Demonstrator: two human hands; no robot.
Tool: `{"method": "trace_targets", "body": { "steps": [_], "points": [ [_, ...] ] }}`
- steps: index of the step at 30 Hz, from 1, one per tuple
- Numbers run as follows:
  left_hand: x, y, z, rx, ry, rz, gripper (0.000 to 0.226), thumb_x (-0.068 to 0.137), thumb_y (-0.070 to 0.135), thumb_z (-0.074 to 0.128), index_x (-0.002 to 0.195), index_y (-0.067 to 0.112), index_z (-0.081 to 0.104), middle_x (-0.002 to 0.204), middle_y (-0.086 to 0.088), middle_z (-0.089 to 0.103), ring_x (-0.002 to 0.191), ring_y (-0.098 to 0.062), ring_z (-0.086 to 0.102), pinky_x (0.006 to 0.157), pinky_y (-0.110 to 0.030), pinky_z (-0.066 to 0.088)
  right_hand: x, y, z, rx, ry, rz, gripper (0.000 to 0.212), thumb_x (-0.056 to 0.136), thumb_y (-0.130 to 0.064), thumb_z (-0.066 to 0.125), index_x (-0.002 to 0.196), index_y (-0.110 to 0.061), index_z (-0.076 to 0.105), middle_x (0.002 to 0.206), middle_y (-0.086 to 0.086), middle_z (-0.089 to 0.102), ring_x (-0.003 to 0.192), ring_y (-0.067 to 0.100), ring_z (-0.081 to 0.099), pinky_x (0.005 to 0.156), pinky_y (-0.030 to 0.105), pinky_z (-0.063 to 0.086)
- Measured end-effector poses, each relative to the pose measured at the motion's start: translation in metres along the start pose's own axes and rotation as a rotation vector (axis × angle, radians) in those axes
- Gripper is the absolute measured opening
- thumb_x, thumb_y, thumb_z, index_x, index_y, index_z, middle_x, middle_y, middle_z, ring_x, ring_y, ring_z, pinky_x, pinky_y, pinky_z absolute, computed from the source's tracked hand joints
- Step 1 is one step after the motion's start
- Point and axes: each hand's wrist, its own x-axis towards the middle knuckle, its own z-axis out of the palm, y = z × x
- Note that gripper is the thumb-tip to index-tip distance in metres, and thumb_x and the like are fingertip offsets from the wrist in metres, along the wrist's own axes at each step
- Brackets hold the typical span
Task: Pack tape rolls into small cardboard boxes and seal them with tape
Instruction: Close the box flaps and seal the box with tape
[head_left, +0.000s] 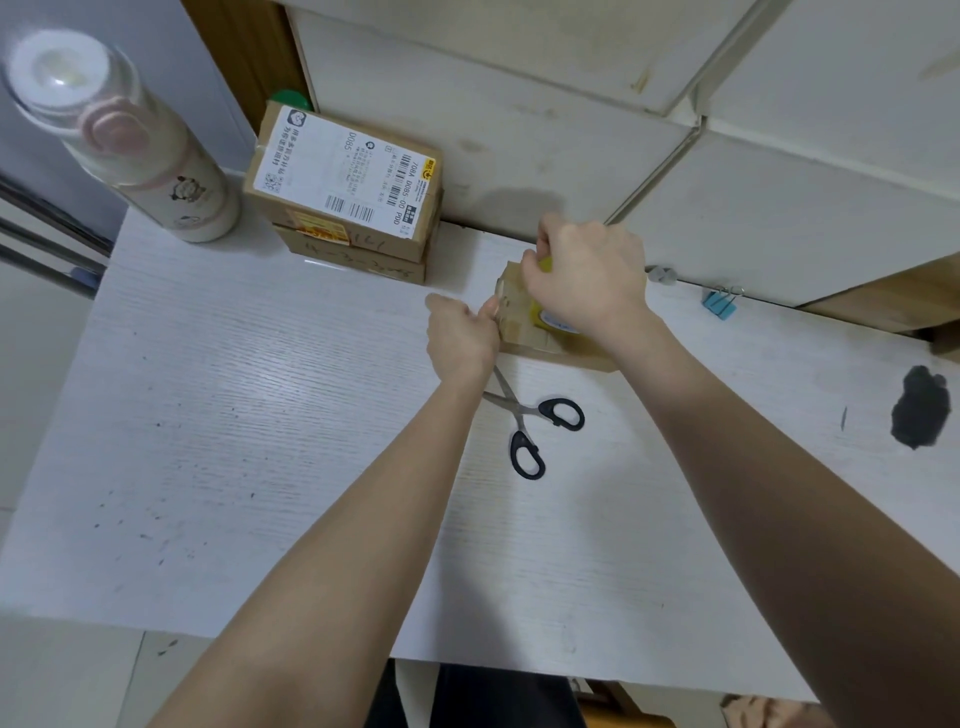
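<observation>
My right hand grips the tape roll over the box; my left hand pinches the tape end at its left edge. Sealing under way, cutting left.

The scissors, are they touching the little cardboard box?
Cannot tell. In the head view the scissors point toward the small cardboard box, but the left hand hides the blade tips.

Tape roll mostly under hand
</observation>
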Motion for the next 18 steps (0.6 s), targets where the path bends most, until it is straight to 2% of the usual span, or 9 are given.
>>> {"method": "trace_targets", "body": {
  "steps": [2, 5, 7, 10, 12, 15, 17, 18],
  "points": [
    [0.001, 0.000, -0.001, 0.016, 0.010, 0.015, 0.036, 0.090, 0.032, 0.062, 0.105, 0.006, 0.043, 0.092, -0.004, 0.056, 0.089, -0.024, 0.057, 0.076, -0.034, 0.043, 0.000, 0.000, -0.001, 0.024, 0.000, 0.011, 0.024, 0.090, -0.030, 0.042, 0.094, -0.012, 0.056, 0.085, 0.014, 0.066, 0.081, 0.037, 0.059, 0.065, 0.033, 0.032],
    [-0.002, -0.002, 0.002, 0.116, 0.043, 0.176, 0.020, 0.094, 0.023, 0.055, 0.094, 0.010, 0.038, 0.098, -0.010, 0.057, 0.086, -0.026, 0.056, 0.071, -0.034, 0.039, 0.000, -0.001, -0.003, 0.074, 0.001, 0.043, 0.022, 0.088, -0.029, 0.042, 0.090, -0.013, 0.056, 0.083, 0.013, 0.065, 0.075, 0.034, 0.053, 0.064, 0.032, 0.030],
    [-0.003, -0.005, 0.002, 0.200, 0.029, 0.270, 0.014, 0.096, 0.018, 0.050, 0.094, 0.010, 0.038, 0.103, -0.012, 0.054, 0.085, -0.031, 0.055, 0.067, -0.033, 0.035, -0.001, -0.001, -0.003, 0.090, -0.004, 0.057, 0.019, 0.088, -0.029, 0.042, 0.086, -0.014, 0.054, 0.081, 0.012, 0.064, 0.071, 0.031, 0.048, 0.063, 0.032, 0.029],
    [0.000, -0.014, -0.002, 0.392, -0.050, 0.382, 0.007, 0.093, 0.010, 0.047, 0.099, 0.007, 0.043, 0.108, -0.012, 0.049, 0.080, -0.035, 0.054, 0.067, -0.038, 0.039, -0.001, -0.001, -0.003, 0.091, -0.003, 0.063, 0.017, 0.087, -0.028, 0.041, 0.081, -0.016, 0.050, 0.076, 0.009, 0.061, 0.069, 0.031, 0.046, 0.062, 0.031, 0.027],
    [0.000, -0.018, -0.005, 0.330, -0.043, 0.398, 0.010, 0.091, 0.004, 0.046, 0.100, 0.008, 0.047, 0.109, -0.011, 0.048, 0.083, -0.032, 0.055, 0.069, -0.034, 0.040, -0.001, -0.001, -0.003, 0.092, 0.001, 0.066, 0.017, 0.087, -0.028, 0.041, 0.080, -0.016, 0.050, 0.072, 0.007, 0.056, 0.068, 0.030, 0.045, 0.061, 0.031, 0.027],
    [-0.008, -0.016, -0.005, 0.122, 0.039, 0.422, 0.021, 0.095, 0.005, 0.042, 0.110, 0.003, 0.057, 0.115, -0.011, 0.055, 0.099, -0.024, 0.057, 0.077, -0.016, 0.036, -0.002, -0.001, -0.004, 0.093, -0.001, 0.066, 0.017, 0.087, -0.028, 0.041, 0.079, -0.016, 0.049, 0.070, 0.005, 0.052, 0.067, 0.031, 0.045, 0.061, 0.031, 0.027],
    [-0.018, -0.012, -0.002, 0.037, 0.069, 0.442, 0.031, 0.098, 0.008, 0.036, 0.118, 0.003, 0.059, 0.114, -0.010, 0.063, 0.104, -0.022, 0.058, 0.082, -0.017, 0.038, -0.002, -0.002, -0.004, 0.100, -0.002, 0.072, 0.017, 0.087, -0.028, 0.041, 0.079, -0.015, 0.050, 0.069, 0.005, 0.051, 0.067, 0.031, 0.044, 0.061, 0.031, 0.027],
    [-0.024, -0.011, 0.000, 0.008, 0.053, 0.457, 0.033, 0.098, 0.009, 0.034, 0.121, 0.003, 0.058, 0.109, -0.011, 0.066, 0.101, -0.024, 0.060, 0.079, -0.021, 0.040, -0.002, -0.002, -0.005, 0.103, -0.003, 0.077, 0.018, 0.087, -0.028, 0.041, 0.078, -0.015, 0.050, 0.068, 0.005, 0.050, 0.067, 0.031, 0.044, 0.061, 0.031, 0.027]
  ]
}}
